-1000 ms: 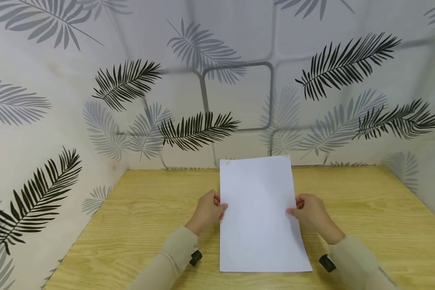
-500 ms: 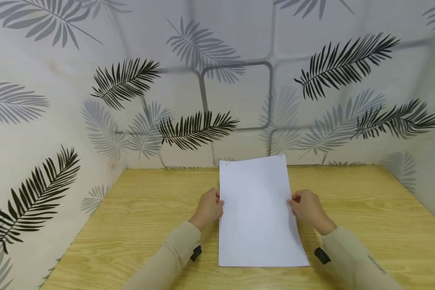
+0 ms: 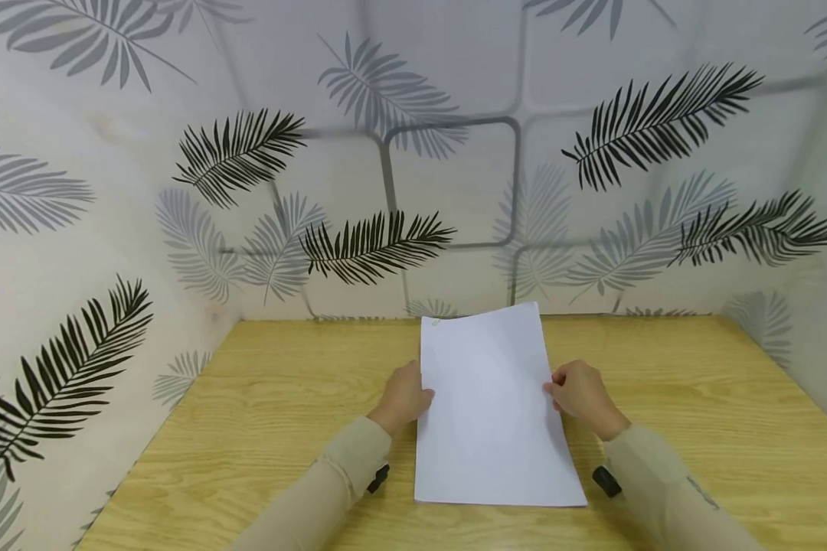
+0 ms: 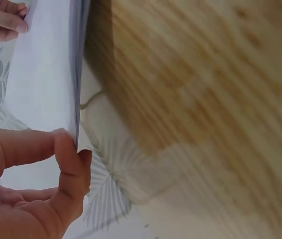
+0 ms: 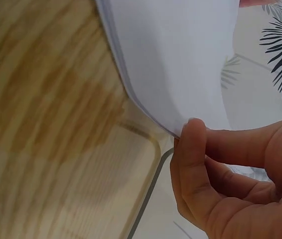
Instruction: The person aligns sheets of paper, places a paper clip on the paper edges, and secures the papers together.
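Observation:
A stack of white paper (image 3: 489, 413) stands between both hands in the head view, its far end raised and its near edge low over the table. At its top left corner sits a small pale paper clip (image 3: 436, 322). The left hand (image 3: 405, 394) pinches the stack's left edge between thumb and fingers. On the opposite edge, the right hand (image 3: 581, 394) pinches it the same way. Seen from the left wrist, the left hand's thumb and index finger (image 4: 69, 159) meet at the paper's edge. The right wrist view shows the stack bending slightly beside the right hand (image 5: 230, 174).
A light wood-grain table (image 3: 269, 413) lies beneath the paper. Behind it rises a pale wall covering (image 3: 455, 191) printed with dark and grey fronds. Black wrist devices (image 3: 606, 481) show below the beige sleeves (image 3: 661, 482).
The stack's far end has dropped a little and its top edge now slants more. Its near edge has shifted slightly away from the person. The right hand has moved a little left, still gripping.

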Tool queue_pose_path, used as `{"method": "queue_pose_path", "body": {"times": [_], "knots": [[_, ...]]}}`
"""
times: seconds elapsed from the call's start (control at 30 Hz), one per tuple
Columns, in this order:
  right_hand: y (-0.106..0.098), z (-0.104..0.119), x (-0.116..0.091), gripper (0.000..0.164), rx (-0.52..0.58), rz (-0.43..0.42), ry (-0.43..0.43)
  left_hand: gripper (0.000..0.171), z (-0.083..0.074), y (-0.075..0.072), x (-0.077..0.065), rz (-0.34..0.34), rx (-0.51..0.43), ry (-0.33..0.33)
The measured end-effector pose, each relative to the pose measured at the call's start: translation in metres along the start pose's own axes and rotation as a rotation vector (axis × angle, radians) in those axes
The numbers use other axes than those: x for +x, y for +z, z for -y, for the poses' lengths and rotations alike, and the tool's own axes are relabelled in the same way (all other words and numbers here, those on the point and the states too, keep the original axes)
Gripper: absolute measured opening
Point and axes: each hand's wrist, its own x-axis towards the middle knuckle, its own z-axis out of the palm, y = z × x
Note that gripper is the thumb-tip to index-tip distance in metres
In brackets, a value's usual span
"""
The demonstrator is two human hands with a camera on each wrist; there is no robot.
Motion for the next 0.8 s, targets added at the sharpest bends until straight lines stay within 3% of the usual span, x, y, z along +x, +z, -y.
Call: {"method": "queue_pose_path", "body": {"times": [0.17,0.4,0.63,0.8], "knots": [[0.004,-0.001,0.003,0.015,-0.031,-0.002,-0.010,0.057,-0.006,0.004,0.001,0.046,0.057,-0.011],[0.005,0.000,0.005,0.021,-0.062,-0.004,-0.018,0.056,-0.010,0.009,0.000,0.050,0.139,0.006],[0.008,0.002,0.006,0.025,-0.122,0.006,0.001,0.057,-0.009,0.013,0.001,0.100,0.165,-0.017],[0.010,0.003,0.007,0.027,-0.134,0.009,0.027,0.053,-0.009,0.015,0.002,0.112,0.250,0.000]]}}
